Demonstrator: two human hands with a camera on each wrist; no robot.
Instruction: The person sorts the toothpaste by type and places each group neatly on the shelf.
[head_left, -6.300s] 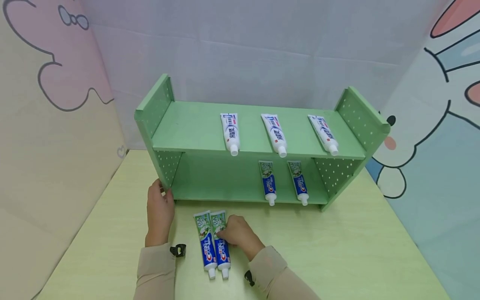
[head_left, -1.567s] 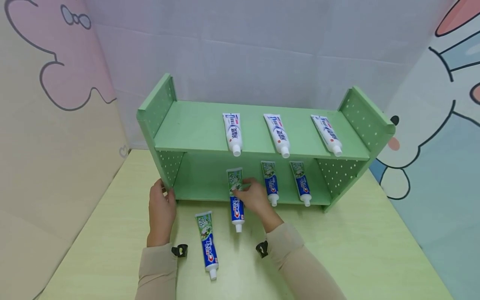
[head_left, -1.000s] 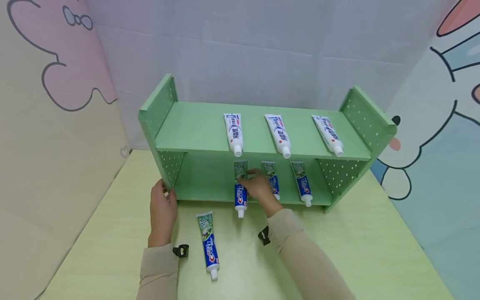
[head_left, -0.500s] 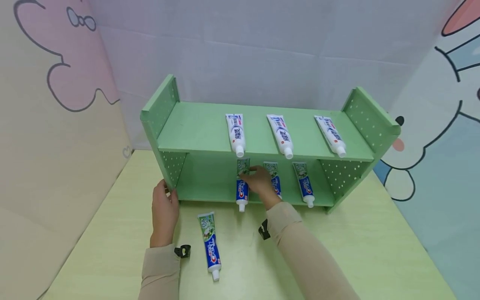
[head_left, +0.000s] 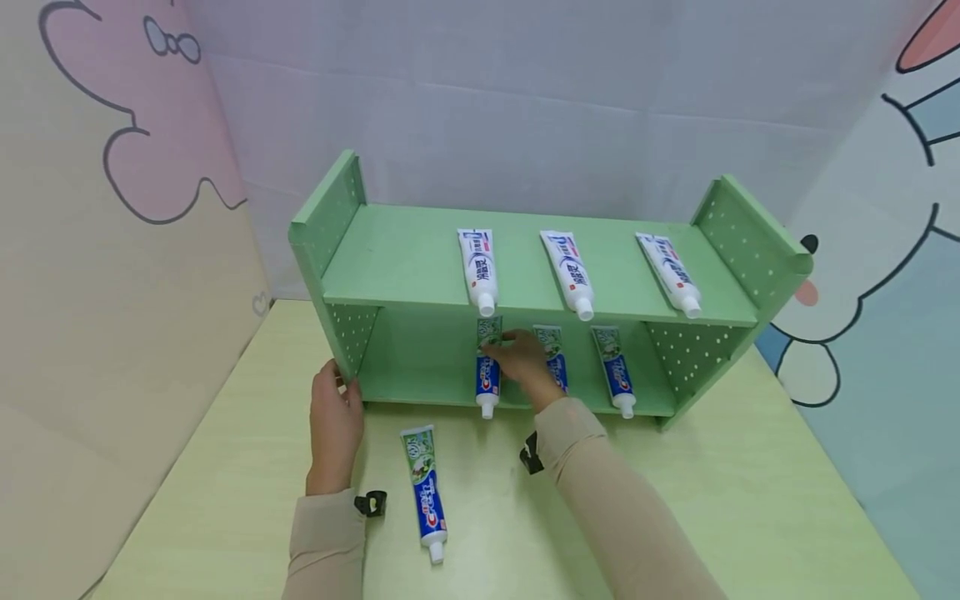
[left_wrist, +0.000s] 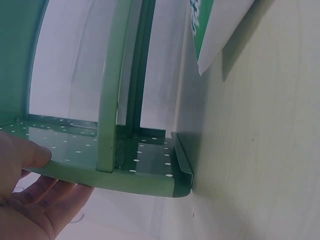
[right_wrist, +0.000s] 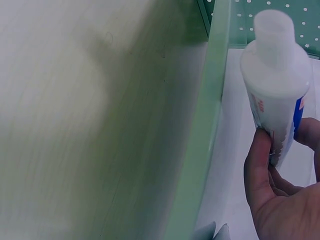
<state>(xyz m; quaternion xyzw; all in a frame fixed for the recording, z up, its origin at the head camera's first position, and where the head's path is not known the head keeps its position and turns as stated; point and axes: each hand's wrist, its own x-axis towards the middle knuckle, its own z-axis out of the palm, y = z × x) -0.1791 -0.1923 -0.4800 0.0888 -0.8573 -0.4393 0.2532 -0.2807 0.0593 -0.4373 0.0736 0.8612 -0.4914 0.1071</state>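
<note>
My right hand (head_left: pixel 522 362) pinches a blue and green Crest toothpaste tube (head_left: pixel 487 379) over the left-middle of the lower level of a green two-tier shelf (head_left: pixel 405 250). Its white cap points toward me, past the shelf's front edge. In the right wrist view, thumb and fingers hold the tube (right_wrist: pixel 275 90) from either side, cap end free. At the shelf's lower left, my left hand (head_left: pixel 336 425) grips the side panel; the left wrist view has the thumb inside the panel (left_wrist: pixel 135 182) and the fingers outside. Another Crest tube (head_left: pixel 426 492) lies on the table between my forearms.
Three white toothpaste tubes (head_left: pixel 568 271) lie spaced along the upper level, caps forward. Two more Crest tubes lie on the lower level: one (head_left: pixel 553 358) partly behind my right hand, another (head_left: pixel 615 371) farther right. Cartoon-printed walls (head_left: pixel 900 333) flank the pale table (head_left: pixel 720 500).
My right hand has taken one of the two Crest tubes from the table and carried it up and back into the lower level, edging slightly deeper lately. My left hand keeps its grip on the shelf.
</note>
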